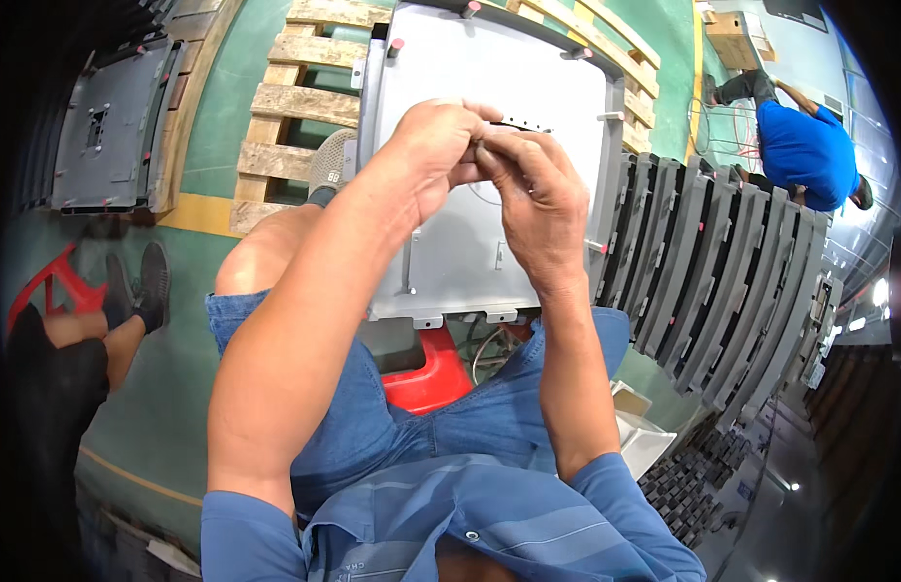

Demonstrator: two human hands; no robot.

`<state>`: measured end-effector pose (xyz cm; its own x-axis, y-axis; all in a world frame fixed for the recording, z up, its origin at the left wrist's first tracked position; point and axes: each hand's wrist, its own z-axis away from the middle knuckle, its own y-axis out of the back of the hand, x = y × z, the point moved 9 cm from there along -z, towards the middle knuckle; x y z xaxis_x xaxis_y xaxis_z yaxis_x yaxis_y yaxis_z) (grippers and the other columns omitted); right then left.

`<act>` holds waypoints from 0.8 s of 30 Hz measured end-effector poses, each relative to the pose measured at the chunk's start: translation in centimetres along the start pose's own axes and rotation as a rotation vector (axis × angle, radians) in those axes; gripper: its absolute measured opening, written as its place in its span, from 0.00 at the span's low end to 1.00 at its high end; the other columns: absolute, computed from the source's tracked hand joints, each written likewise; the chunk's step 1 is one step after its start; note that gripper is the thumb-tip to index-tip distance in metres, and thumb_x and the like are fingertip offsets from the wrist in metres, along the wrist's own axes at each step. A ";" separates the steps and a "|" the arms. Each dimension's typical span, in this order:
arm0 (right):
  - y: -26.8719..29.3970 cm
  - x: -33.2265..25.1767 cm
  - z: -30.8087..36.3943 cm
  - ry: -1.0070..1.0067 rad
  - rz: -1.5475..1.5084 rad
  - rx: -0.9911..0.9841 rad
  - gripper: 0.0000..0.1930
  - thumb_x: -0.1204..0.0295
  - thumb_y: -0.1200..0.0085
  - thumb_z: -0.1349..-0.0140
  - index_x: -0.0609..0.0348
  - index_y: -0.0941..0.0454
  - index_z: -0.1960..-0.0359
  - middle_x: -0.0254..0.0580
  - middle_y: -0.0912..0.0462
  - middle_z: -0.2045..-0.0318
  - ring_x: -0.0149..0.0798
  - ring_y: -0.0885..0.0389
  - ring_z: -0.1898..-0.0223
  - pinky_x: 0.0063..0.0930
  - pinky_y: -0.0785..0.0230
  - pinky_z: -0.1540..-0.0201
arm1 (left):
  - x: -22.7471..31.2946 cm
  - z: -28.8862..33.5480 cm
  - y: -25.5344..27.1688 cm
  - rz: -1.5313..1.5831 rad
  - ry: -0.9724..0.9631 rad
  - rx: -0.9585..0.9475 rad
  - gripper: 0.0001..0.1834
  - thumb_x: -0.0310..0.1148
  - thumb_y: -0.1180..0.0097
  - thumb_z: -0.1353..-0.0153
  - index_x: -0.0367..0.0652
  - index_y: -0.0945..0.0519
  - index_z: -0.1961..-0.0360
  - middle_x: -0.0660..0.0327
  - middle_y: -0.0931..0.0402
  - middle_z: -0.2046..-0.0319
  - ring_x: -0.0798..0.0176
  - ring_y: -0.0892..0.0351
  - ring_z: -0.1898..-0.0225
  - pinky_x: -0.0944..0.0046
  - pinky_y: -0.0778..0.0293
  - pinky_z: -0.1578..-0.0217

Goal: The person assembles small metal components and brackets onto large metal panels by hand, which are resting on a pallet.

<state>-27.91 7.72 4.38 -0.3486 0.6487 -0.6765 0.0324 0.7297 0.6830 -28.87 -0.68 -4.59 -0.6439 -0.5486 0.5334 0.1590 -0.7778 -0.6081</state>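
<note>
At 11 o'clock lies a wooden pallet (286,101); at 12, above the grey panel (470,73), the left hand (441,145), fingers curled, meets the right hand (543,189), fingertips pinched. I cannot tell whether either grips anything; a loose pinch could drop any small hidden part. Grey frames (707,272) stand at 3 o'clock

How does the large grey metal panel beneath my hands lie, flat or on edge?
Roughly flat: the grey panel shows the downward camera its broad face; exact tilt unclear.
</note>
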 end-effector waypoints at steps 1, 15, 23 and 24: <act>-0.2 0.1 -0.1 -0.005 -0.007 -0.007 0.07 0.77 0.42 0.48 0.57 0.22 0.66 0.39 0.21 0.69 0.42 0.23 0.66 0.31 0.30 0.64 | 0.1 0.2 -0.1 0.001 0.005 0.009 0.16 0.25 0.55 0.43 0.32 0.30 0.53 0.57 0.24 0.67 0.66 0.23 0.67 0.68 0.24 0.63; -7.5 7.2 13.5 -0.870 -0.421 -0.196 0.12 0.67 0.45 0.40 0.65 0.22 0.66 0.30 0.25 0.77 0.22 0.32 0.80 0.17 0.37 0.79 | 3.7 1.1 2.9 -0.059 -0.254 0.245 0.15 0.34 0.55 0.47 0.32 0.27 0.66 0.55 0.25 0.68 0.63 0.26 0.65 0.65 0.31 0.61; -8.7 7.4 14.7 -0.840 -0.429 -0.070 0.09 0.69 0.46 0.40 0.64 0.22 0.67 0.32 0.26 0.76 0.22 0.32 0.82 0.17 0.38 0.79 | 3.3 0.7 2.8 -0.090 -0.232 0.224 0.12 0.34 0.55 0.48 0.35 0.27 0.68 0.57 0.26 0.70 0.65 0.28 0.66 0.66 0.31 0.62; -8.7 7.4 14.7 -0.834 -0.447 -0.079 0.09 0.70 0.46 0.40 0.64 0.22 0.66 0.32 0.26 0.74 0.23 0.32 0.81 0.17 0.38 0.79 | 3.2 0.8 2.8 -0.071 -0.239 0.229 0.12 0.34 0.55 0.48 0.34 0.27 0.68 0.57 0.26 0.70 0.65 0.28 0.66 0.66 0.31 0.62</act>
<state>-16.98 9.29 -10.63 0.4688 0.2804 -0.8377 -0.0164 0.9509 0.3091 -29.91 -4.90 -4.12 -0.4700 -0.5257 0.7090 0.3013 -0.8506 -0.4309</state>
